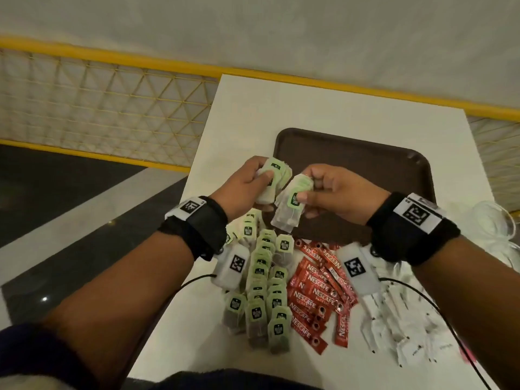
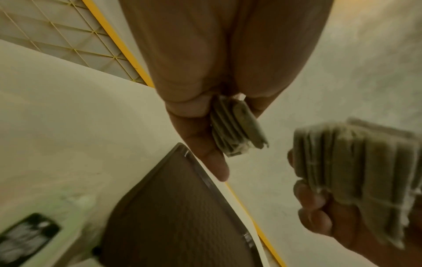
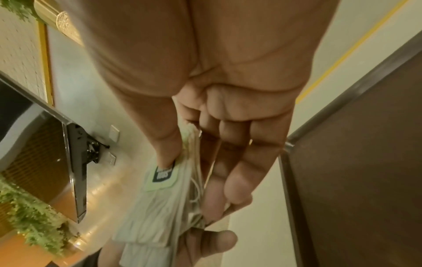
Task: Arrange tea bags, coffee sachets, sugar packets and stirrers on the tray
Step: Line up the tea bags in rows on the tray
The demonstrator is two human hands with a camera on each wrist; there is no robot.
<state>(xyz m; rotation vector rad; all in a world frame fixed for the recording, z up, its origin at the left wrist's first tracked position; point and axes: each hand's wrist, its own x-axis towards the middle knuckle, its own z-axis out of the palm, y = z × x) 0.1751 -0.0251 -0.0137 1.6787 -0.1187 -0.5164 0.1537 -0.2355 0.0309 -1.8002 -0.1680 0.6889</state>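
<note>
My left hand (image 1: 253, 181) grips a stack of green-tagged tea bags (image 1: 274, 175) above the near left corner of the brown tray (image 1: 365, 164). My right hand (image 1: 326, 192) pinches a second bunch of tea bags (image 1: 291, 205) just beside it; the bunches nearly touch. In the left wrist view the left stack (image 2: 237, 131) sits between thumb and fingers, and the right bunch (image 2: 356, 171) shows at the right. In the right wrist view the thumb presses a tag on the right bunch (image 3: 164, 189). More tea bags (image 1: 261, 285), red coffee sachets (image 1: 318, 294) and white packets (image 1: 394, 327) lie on the table below.
The white table (image 1: 309, 108) stands against a yellow-framed mesh railing (image 1: 98, 108). The tray's inside holds nothing that I can see. A bundle of white wrapped items (image 1: 489, 223) lies at the table's right edge. Thin black cables (image 1: 422, 294) run from my wrist devices.
</note>
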